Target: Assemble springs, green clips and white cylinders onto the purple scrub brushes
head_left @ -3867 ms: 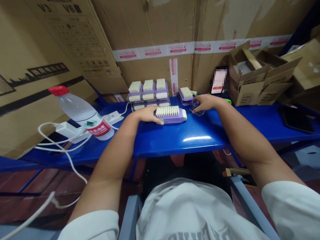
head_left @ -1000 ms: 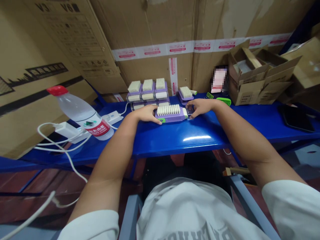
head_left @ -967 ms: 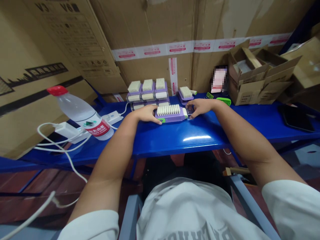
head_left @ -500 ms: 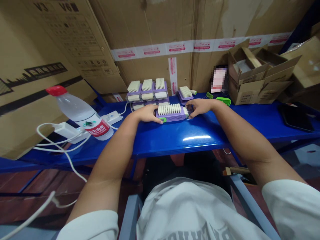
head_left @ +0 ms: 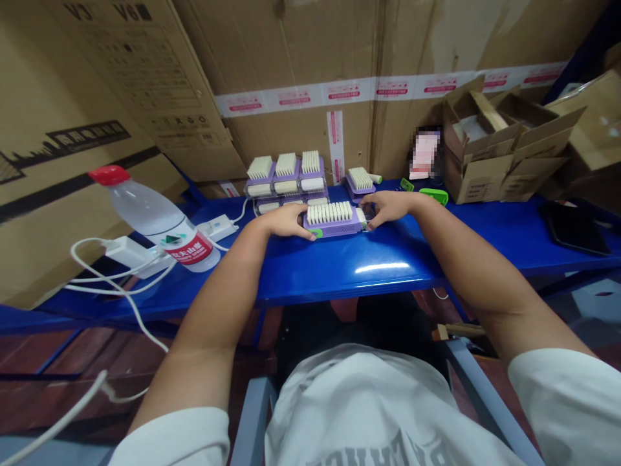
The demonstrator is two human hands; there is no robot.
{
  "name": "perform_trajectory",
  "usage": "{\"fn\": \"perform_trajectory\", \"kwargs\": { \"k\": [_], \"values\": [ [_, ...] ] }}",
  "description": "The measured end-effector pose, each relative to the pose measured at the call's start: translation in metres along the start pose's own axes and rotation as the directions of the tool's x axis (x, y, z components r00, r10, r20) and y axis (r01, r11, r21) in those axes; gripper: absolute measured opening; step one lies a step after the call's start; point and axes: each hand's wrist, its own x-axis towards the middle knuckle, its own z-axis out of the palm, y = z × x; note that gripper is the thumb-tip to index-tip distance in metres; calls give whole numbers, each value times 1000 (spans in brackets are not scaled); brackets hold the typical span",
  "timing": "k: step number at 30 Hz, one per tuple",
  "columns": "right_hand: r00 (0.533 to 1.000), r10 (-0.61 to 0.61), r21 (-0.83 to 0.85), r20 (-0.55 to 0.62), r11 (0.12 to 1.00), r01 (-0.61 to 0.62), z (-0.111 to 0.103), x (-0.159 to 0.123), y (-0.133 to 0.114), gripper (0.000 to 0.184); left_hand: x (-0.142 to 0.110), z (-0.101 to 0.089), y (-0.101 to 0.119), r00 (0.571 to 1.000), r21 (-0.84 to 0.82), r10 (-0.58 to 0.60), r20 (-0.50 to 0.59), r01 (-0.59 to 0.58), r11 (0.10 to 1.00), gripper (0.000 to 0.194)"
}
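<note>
- Blue metal workbench [head_left: 388, 275] runs across the view just in front of the person, its glossy top showing a white glare near the front edge.
- Left hand [head_left: 286, 221] is closed narrowly around the near side of a purple plastic brush [head_left: 334, 223], with the fingers reaching its edge.
- Brush lies flat on the bench with its cream bristles up, a green patch at the left corner and a white end cap [head_left: 360, 217] on the right.
- Right hand [head_left: 391, 207] is pinched narrow on a small clear plastic piece [head_left: 367, 215] right against that end cap; the fingers hide most of it, so whether it is fitted cannot be told.
- Just behind the brush, a stacked block of matching brushes [head_left: 285, 181] stands with three on top and more below; another brush [head_left: 359, 182] sits apart, so these are set aside while one is in hand.
- Bright green plastic piece [head_left: 434, 197] and a small green clip [head_left: 406, 185] lie further right, out of the hands' way.
- To the left, a water bottle [head_left: 155, 226] with a red cap lies among white cables [head_left: 121, 288] and a power strip [head_left: 218, 226].
- Black slab [head_left: 575, 230] lies at the far right; open cardboard boxes [head_left: 485, 158] and taped cartons [head_left: 301, 65] rise behind.
</note>
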Motion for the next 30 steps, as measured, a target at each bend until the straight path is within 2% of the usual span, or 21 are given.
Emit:
{"fn": "perform_trajectory", "kwargs": {
  "k": [9,21,30],
  "values": [
    [1000,-18,-14,-2,1000,18,0,0,2,77,1,1,0,1000,-31,-3,-5,2,1000,96],
    [1000,-28,-9,-1,1000,28,1,1,3,76,1,3,4,998,65,-15,-53,18,998,92],
    [1000,-13,3,8,1000,13,1,-1,-2,79,1,5,2,999,39,-29,-41,31,999,94]
  ]
}}
